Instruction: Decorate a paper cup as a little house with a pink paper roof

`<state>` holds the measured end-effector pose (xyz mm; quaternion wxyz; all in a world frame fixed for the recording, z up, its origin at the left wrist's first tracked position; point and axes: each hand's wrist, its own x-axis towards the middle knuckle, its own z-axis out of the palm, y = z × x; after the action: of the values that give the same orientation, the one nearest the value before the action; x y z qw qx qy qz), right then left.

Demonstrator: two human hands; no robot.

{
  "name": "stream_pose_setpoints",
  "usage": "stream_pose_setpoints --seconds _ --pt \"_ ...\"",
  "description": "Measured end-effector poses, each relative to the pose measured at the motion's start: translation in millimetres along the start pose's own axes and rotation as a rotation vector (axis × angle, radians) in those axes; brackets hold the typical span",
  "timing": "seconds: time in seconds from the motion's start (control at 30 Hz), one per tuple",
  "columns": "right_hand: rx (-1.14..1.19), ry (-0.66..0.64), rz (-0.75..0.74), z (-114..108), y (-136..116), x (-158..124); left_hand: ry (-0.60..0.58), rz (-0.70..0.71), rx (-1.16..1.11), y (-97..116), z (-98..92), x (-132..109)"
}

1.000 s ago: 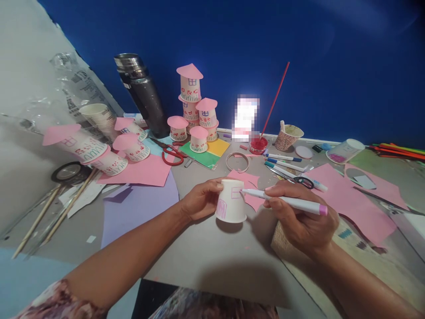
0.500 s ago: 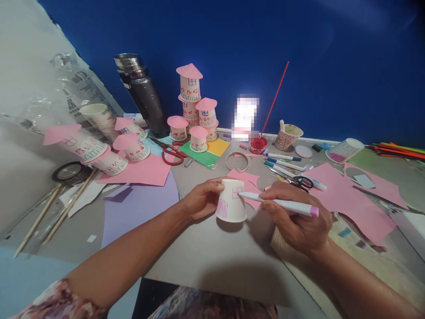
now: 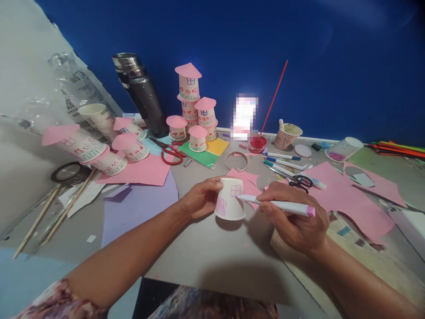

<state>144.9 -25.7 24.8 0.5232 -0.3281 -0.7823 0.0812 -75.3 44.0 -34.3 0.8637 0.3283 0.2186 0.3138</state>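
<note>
A white paper cup [image 3: 229, 210] is held upside down, slightly tilted, by my left hand [image 3: 204, 199], with the thumb over its upper left edge. Pink-purple lines on the cup form a four-pane window and, lower left, a scribbled door shape. My right hand [image 3: 297, 219] is closed round a white marker [image 3: 282, 204] with a pink end. The marker's tip touches the cup near the window's lower edge. Behind stand finished-looking cup towers [image 3: 190, 97] with pink cone roofs, drawn windows and red flowers.
Red-handled scissors [image 3: 172, 153], a roll of tape [image 3: 237, 161] and several markers [image 3: 282, 156] lie beyond my hands. A steel flask [image 3: 142, 97] leans at the back left. Red paint pot [image 3: 257, 144] holds a brush. Pink paper [image 3: 332, 181] and black-handled scissors [image 3: 300, 180] lie right.
The marker tip has moved slightly down and left, from the window's right side to its lower edge. My left hand keeps its hold on the cup.
</note>
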Motion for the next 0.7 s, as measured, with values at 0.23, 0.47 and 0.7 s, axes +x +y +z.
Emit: stream_pose_setpoints --seconds 0.23,0.47,0.7 --pt "0.034 0.155 0.111 -1 6 -11 0.013 0.003 -0.037 0 -0.4 -1" --pt "-0.112 0.122 0.224 4 11 -7 0.126 0.054 -0.086 2 1.3 -2" --pt "-0.25 0.01 0.187 10 23 -3 0.172 0.158 -0.244 8 13.8 -2"
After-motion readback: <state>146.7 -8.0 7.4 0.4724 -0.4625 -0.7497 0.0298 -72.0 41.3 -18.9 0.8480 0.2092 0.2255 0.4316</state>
